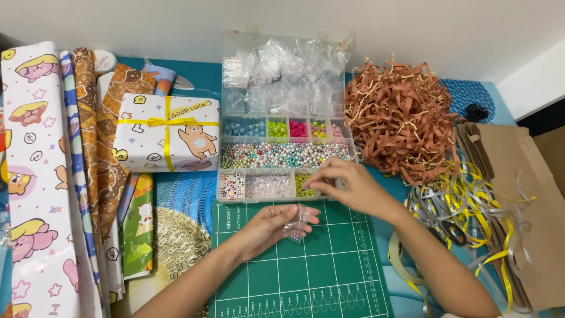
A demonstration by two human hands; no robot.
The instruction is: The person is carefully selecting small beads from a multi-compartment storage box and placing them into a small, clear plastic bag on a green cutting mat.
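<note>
Nearest the camera, the left hand [268, 228] is lying palm up over the green cutting mat [306, 277], its fingers curling around a small clear plastic bag [297, 224] that is already holding a few beads at its lower corner. Just beyond it, the right hand [347, 185] is reaching over the front row of the clear bead organizer box [285, 156], fingertips pinching together above the compartment of yellow-green beads [303, 184]; whether a bead is actually caught between them cannot be told. The step in hand appears to be picking beads from the box and dropping them into the bag, so the next move is calling for a steady carry back to the bag's mouth while the left fingers are keeping it open. Further out, a wrapped gift box with yellow ribbon [168, 132] is sitting left of the organizer, rolls of wrapping paper [41, 176] are lying at the far left, and brown shredded paper [397, 118] and curling ribbon [465, 203] are piling up at the right.
</note>
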